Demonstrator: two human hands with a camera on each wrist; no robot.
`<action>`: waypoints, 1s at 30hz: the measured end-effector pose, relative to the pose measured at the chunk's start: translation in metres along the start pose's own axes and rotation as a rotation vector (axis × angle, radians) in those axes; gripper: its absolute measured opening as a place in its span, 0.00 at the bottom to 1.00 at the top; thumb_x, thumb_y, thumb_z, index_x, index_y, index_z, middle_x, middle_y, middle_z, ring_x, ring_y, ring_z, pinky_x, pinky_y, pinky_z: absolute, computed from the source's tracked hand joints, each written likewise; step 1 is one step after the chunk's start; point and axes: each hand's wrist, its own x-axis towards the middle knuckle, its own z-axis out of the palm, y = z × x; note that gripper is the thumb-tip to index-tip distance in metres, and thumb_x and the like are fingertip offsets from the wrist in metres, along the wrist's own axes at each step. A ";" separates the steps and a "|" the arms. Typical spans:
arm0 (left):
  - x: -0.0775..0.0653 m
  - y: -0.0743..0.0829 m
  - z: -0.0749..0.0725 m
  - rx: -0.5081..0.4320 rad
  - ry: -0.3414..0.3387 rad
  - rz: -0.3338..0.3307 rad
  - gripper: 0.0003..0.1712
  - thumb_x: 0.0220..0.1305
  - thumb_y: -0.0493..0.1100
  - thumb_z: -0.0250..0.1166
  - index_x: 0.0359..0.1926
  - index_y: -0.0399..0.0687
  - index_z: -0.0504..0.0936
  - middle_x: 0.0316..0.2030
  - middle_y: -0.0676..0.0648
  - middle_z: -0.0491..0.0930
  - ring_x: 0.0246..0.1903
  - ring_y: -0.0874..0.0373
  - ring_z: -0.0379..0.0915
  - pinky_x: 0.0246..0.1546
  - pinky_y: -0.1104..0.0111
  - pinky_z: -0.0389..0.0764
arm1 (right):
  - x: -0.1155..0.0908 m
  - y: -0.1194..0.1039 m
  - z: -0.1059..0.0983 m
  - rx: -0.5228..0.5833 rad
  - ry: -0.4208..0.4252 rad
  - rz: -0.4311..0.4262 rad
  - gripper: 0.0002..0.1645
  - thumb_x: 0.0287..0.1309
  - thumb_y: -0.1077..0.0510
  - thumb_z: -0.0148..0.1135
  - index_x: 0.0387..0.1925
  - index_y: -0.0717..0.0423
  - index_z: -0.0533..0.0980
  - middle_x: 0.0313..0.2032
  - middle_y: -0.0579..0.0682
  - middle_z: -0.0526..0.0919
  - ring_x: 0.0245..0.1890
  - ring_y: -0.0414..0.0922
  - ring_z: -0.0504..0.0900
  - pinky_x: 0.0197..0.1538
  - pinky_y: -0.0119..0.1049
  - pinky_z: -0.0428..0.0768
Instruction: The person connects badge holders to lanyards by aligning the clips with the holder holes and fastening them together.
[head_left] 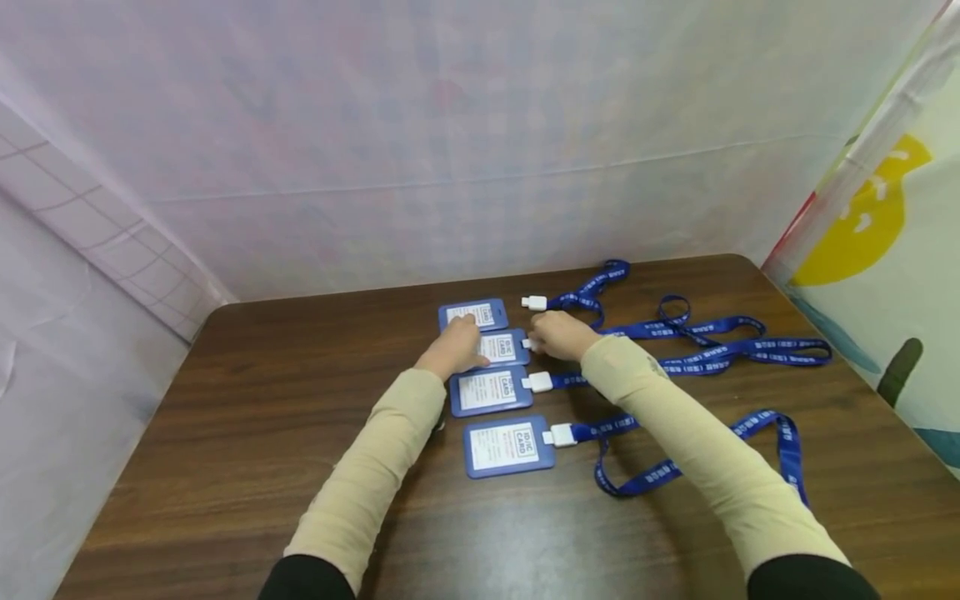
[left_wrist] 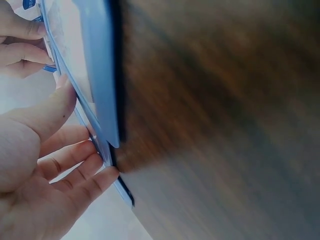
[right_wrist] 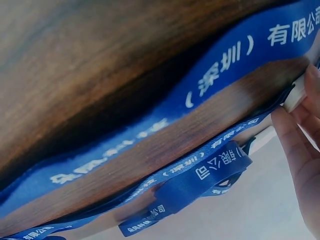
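Note:
Several blue badge holders with white ID cards lie in a column on the table. My left hand (head_left: 453,346) holds the second badge holder (head_left: 502,348) from the back by its left part, thumb and fingers at its edges; the hand covers some of it. At that holder's right end, my right hand (head_left: 562,335) pinches the white clip (right_wrist: 296,95) of a blue lanyard (head_left: 647,330); the fingers mostly hide the clip. Behind it, the farthest badge holder (head_left: 491,313) lies apart from a loose white clip (head_left: 535,302) on another lanyard (head_left: 587,296).
Nearer the front, the third badge holder (head_left: 487,390) and the nearest badge holder (head_left: 506,446) have white clips and lanyards at their right ends. Lanyard loops (head_left: 780,350) spread over the right side of the brown table (head_left: 262,400). A pale curtain (head_left: 420,167) hangs behind.

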 end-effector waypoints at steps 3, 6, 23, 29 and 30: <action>-0.001 0.001 -0.001 -0.002 -0.003 -0.008 0.21 0.50 0.52 0.69 0.24 0.35 0.78 0.41 0.37 0.73 0.43 0.45 0.69 0.52 0.59 0.69 | 0.000 0.000 0.000 0.008 -0.002 0.009 0.10 0.42 0.68 0.64 0.15 0.57 0.72 0.20 0.49 0.70 0.20 0.46 0.71 0.28 0.37 0.75; -0.001 0.002 -0.001 -0.007 -0.006 -0.015 0.21 0.50 0.52 0.69 0.25 0.35 0.78 0.43 0.37 0.73 0.44 0.45 0.69 0.53 0.59 0.68 | -0.001 -0.001 -0.001 -0.006 -0.002 -0.008 0.09 0.42 0.67 0.64 0.15 0.58 0.73 0.20 0.49 0.71 0.21 0.46 0.72 0.28 0.37 0.76; 0.000 0.004 -0.001 -0.005 -0.019 -0.010 0.21 0.49 0.53 0.69 0.22 0.37 0.78 0.42 0.38 0.72 0.43 0.46 0.70 0.52 0.60 0.69 | 0.002 0.000 0.000 -0.048 -0.073 0.009 0.04 0.46 0.64 0.65 0.21 0.59 0.78 0.24 0.50 0.76 0.25 0.46 0.76 0.31 0.36 0.77; 0.000 0.001 -0.003 -0.015 -0.037 -0.023 0.21 0.50 0.53 0.68 0.19 0.40 0.75 0.43 0.38 0.72 0.43 0.47 0.70 0.52 0.61 0.70 | 0.001 0.001 -0.002 0.001 -0.002 0.017 0.04 0.44 0.64 0.66 0.21 0.60 0.77 0.22 0.50 0.75 0.23 0.47 0.74 0.29 0.38 0.77; 0.000 0.000 -0.003 -0.019 -0.038 -0.027 0.21 0.51 0.53 0.68 0.19 0.40 0.75 0.43 0.38 0.72 0.43 0.47 0.70 0.52 0.60 0.70 | 0.001 0.001 -0.002 0.013 0.008 0.026 0.05 0.43 0.65 0.66 0.20 0.61 0.77 0.21 0.51 0.75 0.22 0.47 0.74 0.29 0.38 0.77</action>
